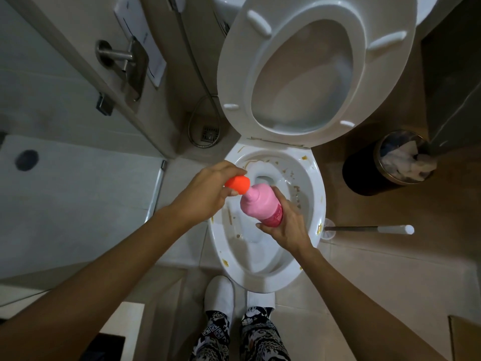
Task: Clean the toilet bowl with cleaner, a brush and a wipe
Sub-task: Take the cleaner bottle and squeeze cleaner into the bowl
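Two feet in white slippers (219,295) and patterned trouser legs at the bottom, standing on the beige tiled floor (364,277) right in front of the white ceramic toilet bowl (263,272). Above the bowl, the right hand (285,227) wraps the lower body of a pink plastic cleaner bottle (263,204), bottle tilted, neck toward upper left. Left hand (208,186) closed on the orange-red cap (237,184) — fingers curled round it. Brown stains on the bowl's rim and inner wall. Right of the bowl, a toilet brush with dark shaft and white handle (369,228) lies on the floor. Further right, a dark round waste bin (364,175) with crumpled paper. Beyond — white seat (234,74) raised upright.
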Demonstrator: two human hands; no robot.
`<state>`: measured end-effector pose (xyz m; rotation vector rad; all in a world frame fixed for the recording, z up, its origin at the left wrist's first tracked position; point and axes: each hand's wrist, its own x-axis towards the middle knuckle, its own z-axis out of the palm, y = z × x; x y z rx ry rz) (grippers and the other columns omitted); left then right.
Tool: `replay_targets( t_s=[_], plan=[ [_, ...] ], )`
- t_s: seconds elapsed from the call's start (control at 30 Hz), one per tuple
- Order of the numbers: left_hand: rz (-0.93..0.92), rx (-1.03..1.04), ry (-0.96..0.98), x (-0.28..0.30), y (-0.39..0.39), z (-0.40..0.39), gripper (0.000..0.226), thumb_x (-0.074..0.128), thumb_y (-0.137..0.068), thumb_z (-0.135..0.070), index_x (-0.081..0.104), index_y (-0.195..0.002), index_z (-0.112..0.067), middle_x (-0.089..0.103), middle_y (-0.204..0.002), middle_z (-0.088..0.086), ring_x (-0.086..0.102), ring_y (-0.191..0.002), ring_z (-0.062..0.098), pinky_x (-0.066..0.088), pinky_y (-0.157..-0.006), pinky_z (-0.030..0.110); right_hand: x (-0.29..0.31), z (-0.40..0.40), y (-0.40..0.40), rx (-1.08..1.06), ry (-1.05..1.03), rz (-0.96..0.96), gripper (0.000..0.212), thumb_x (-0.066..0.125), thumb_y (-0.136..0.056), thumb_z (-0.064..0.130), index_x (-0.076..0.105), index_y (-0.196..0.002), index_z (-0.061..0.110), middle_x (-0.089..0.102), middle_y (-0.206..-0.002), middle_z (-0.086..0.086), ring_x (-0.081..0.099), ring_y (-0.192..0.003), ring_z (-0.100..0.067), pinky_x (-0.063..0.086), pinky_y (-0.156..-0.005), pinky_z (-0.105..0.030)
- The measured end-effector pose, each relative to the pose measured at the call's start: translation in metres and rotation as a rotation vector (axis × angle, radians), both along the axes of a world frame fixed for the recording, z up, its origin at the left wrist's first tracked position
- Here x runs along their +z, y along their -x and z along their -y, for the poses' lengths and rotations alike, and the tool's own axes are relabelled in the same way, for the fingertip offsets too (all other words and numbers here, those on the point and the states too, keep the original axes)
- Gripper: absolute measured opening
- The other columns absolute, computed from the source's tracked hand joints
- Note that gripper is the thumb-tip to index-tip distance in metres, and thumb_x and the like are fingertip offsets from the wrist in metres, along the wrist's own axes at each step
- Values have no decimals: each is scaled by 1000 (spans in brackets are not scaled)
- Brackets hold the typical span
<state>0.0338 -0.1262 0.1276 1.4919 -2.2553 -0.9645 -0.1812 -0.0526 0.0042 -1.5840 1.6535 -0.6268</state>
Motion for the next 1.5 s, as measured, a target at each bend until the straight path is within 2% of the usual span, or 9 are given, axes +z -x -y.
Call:
replay_targets(
  t_s=[0.3, 0.5, 0.7, 0.83, 0.93, 1.03, 1.17, 1.33, 1.5],
  plan=[
    [20, -180, 46, 1, -4, -20, 62, 62, -68, 20, 62, -123, -10, 61, -120, 7, 59, -106, 28, 50, -92, 38, 7, -1, -12, 73, 119, 3, 97, 85, -68, 36, 32, -149, 19, 56, -134, -2, 57, -113, -18, 50, -90, -30],
    [-47, 13, 7, 14, -10, -35, 67, 77, -77, -25, 49, -136, -11, 52, -131, 4, 50, -117, 18, 32, -97, 14, 10, -5, -14, 59, 112, 11, 100, 83, -66, 46, 31, -149, 24, 55, -134, 1, 55, -117, -16, 53, -93, -37],
    [47, 33, 113, 25, -13, -45, 41, 62, -82, -28, 63, -116, -6, 63, -110, 9, 63, -94, 30, 50, -86, 36, 20, -6, -23, 110, 133, 19, 100, 86, -65, 42, 31, -147, 25, 58, -128, 0, 58, -112, -18, 54, -89, -36],
    [-16, -50, 112, 29, -23, -55, 54, 68, -78, 0, 55, -129, -15, 58, -129, 5, 48, -118, 14, 31, -108, 35, 31, -2, -32, 155, 133, 44, 101, 87, -64, 40, 29, -147, 28, 58, -127, 2, 58, -111, -16, 53, -90, -35],
    [9, 66, 36, 41, -33, -68, 64, 70, -83, -22, 43, -141, -16, 46, -143, 1, 40, -132, 15, 14, -115, 46, 41, -1, -39, 205, 150, 46, 101, 86, -65, 43, 30, -147, 26, 54, -126, 12, 55, -109, -7, 51, -90, -29],
    [131, 153, 179, 54, -45, -81, 64, 52, -83, -49, 51, -134, -12, 59, -129, 5, 55, -118, 21, 21, -110, 46, 52, 0, -50, 230, 145, 71, 100, 86, -65, 43, 33, -147, 23, 53, -128, 16, 53, -111, -1, 51, -91, -28],
    [167, 204, 308, 65, -57, -97, 44, 50, -84, -40, 65, -112, -10, 70, -103, 6, 68, -89, 23, 41, -99, 40, 64, -1, -68, 302, 160, 101, 99, 88, -65, 38, 30, -146, 31, 40, -128, 37, 43, -112, 13, 46, -93, -21],
    [32, 278, 194, 78, -84, -126, 50, 63, -80, -20, 48, -127, -27, 62, -123, 2, 55, -110, 15, 27, -104, 32, 75, -14, -97, 374, 130, 133, 98, 89, -64, 36, 35, -145, 25, 52, -124, 21, 56, -111, -3, 47, -90, -21],
    [73, 418, 214, 92, -123, -161, 53, 52, -83, -50, 64, -117, -11, 65, -113, 2, 53, -102, 11, 38, -97, 39, 86, -36, -133, 475, 129, 127, 99, 85, -63, 45, 36, -146, 24, 53, -138, 10, 56, -117, -10, 49, -93, -24]
  ],
)
